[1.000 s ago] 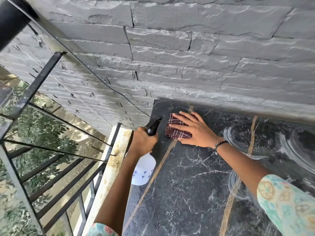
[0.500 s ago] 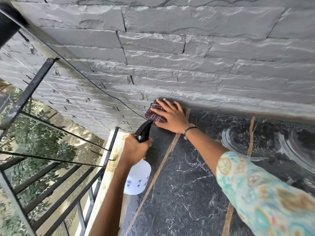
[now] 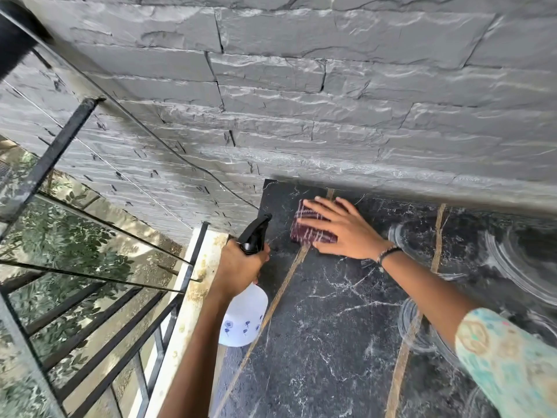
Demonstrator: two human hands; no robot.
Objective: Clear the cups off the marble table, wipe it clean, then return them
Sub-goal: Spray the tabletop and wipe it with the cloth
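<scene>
cloth [image 3: 312, 226]: soft, limp, pressed flat under right hand [image 3: 346, 229], fingers straight | spray bottle [image 3: 245, 312]: light, neck clamped in left hand [image 3: 241, 265] grip at 9 o'clock | tabletop [image 3: 331, 342]: hard, slick

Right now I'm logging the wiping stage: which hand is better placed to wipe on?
Right hand: it presses the cloth flat on the marble table. The left hand grips the spray bottle.

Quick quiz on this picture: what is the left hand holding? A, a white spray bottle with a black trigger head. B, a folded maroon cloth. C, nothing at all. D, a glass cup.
A: the left hand is wrapped around the neck of the white spray bottle at the table's left edge, while the right hand presses flat on the maroon cloth on the marble table.
</scene>
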